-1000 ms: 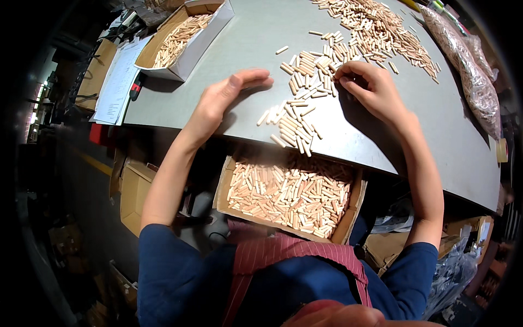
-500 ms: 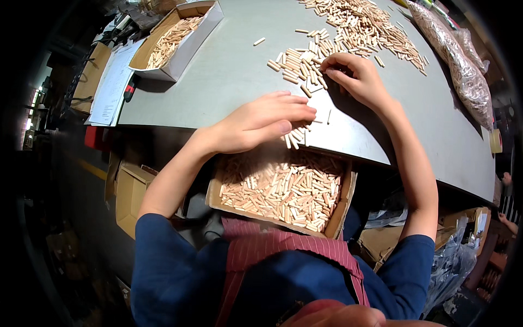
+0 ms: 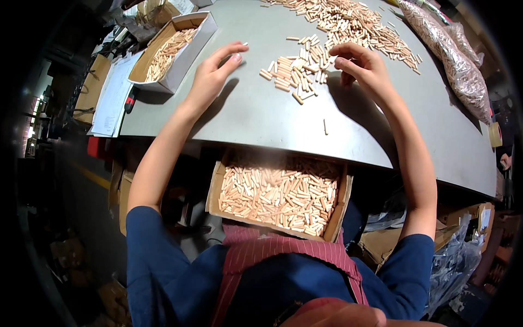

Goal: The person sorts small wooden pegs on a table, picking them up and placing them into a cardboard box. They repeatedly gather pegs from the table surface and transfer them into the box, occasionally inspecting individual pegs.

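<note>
In the upper centre of the frame, a small cluster of wooden dowels lies on the grey table. The left hand rests flat left of it, fingers spread and empty. The right hand, fingers curled together, touches the cluster's right edge. 1 cardboard box of dowels sits at lower centre.

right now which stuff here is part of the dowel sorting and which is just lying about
In use:
- left hand
- right hand
- small dowel cluster
- big dowel pile
- cardboard tray of dowels in the lap

Lying about:
- white box of dowels
- bagged dowels
- papers
- single dowel
</note>
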Demonstrator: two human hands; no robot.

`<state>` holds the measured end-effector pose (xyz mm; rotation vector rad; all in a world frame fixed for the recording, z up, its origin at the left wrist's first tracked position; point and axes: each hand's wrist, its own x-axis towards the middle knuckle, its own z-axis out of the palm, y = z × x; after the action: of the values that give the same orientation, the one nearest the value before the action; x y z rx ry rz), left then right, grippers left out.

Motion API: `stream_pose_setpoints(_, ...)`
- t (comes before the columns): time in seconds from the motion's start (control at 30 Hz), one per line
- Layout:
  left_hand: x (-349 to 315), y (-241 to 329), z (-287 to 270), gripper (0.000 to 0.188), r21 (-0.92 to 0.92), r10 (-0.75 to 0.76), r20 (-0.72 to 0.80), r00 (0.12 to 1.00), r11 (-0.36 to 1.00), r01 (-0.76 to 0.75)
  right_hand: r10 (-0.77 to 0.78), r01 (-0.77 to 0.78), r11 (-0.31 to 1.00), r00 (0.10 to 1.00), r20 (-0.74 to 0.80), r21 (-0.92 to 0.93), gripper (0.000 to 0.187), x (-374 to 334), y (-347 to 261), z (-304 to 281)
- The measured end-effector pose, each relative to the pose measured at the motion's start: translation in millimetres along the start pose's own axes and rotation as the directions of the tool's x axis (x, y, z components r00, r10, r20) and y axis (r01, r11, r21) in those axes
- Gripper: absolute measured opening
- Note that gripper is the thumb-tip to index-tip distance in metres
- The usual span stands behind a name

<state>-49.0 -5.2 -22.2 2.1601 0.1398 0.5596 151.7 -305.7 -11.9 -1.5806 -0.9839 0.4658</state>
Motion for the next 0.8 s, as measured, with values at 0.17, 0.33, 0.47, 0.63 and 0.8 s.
stream_pose_setpoints(0.17,52.2,-50.9,10.9,0.063,0.395,0.064,0.013,0.998,0.917,-0.064,-0.037,0.001,0.982,0.982,-0.185,-0.19,0.024,13.2,14.7,-15.9)
stream_pose_setpoints(0.33,49.9,-11.3,49.4,0.06,0.191,0.139,0.268,0.953,0.962,-0.194,-0.144,0.064,0.927,0.97,-0.193,-0.369,0.026,13.4,30.9,-24.9)
stream_pose_setpoints(0.47,31.4,29.0,50.6,0.059,-0.304,0.09,0.45,0.889,0.951,0.057,-0.201,0.125,0.893,0.97,-0.135,-0.433,0.03,1.9,18.3,-11.7)
stream_pose_setpoints(0.63,29.8,31.3,42.1,0.054,-0.616,0.047,0.367,0.929,0.76,0.205,-0.245,0.198,0.887,0.967,-0.064,-0.417,0.03,-8.3,-0.4,13.7)
stream_pose_setpoints(0.8,39.4,16.5,28.8,0.054,-0.379,-0.021,0.152,0.988,0.922,0.078,-0.237,0.274,0.791,0.962,0.139,-0.547,0.041,-16.0,-18.3,35.3)
